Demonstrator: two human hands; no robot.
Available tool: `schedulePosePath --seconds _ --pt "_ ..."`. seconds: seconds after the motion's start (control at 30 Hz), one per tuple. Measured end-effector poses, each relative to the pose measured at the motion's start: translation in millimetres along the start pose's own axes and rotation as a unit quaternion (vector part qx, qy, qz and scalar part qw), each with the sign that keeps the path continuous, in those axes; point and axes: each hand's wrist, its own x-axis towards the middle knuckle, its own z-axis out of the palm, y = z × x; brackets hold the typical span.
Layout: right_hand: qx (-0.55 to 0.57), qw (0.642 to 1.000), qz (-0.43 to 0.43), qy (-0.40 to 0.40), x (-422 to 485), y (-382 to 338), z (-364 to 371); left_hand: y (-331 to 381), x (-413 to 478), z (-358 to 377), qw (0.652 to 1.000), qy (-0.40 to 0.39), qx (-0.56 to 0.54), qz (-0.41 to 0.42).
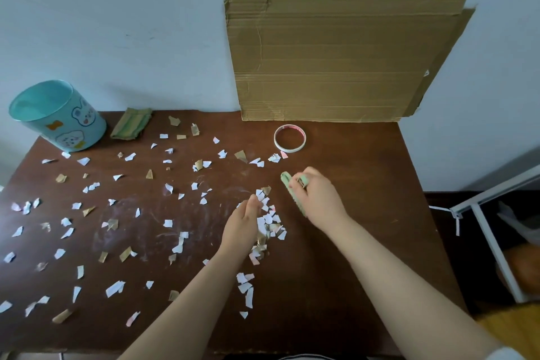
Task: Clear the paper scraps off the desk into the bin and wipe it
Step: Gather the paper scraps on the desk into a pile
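My right hand (318, 199) grips a green tool (285, 178), my left hand (242, 225) stands straight-fingered against the paper scraps (267, 219) heaped on the desk (365, 213); more lie strewn leftward toward the bin (58, 117); feather-light and flighty, I judge, so I'd herd them, not pinch.

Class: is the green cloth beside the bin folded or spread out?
Folded: the green cloth lies as a small, layered bundle beside the bin.
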Motion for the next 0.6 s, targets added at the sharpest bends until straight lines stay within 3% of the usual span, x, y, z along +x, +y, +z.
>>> schedulePosePath --seconds 0.1,0.2,0.33,0.6 --pt "-0.054 0.998 0.021 0.041 19.7 5.5 -5.1 4.7 9.9 -8.7 1.000 -0.014 0.006 0.010" --pt "-0.092 0.995 0.031 0.034 33.5 3.0 4.6 9.1 22.7 -17.2 0.999 -0.032 0.019 0.026" --pt "-0.126 0.990 0.041 0.047 44.1 0.0 15.7 22.9 47.2 -19.7 0.990 -0.049 0.099 0.091" --pt "-0.122 0.983 0.079 0.111 54.3 11.2 13.1 59.2 110.3 10.1 0.960 -0.082 0.186 0.195"
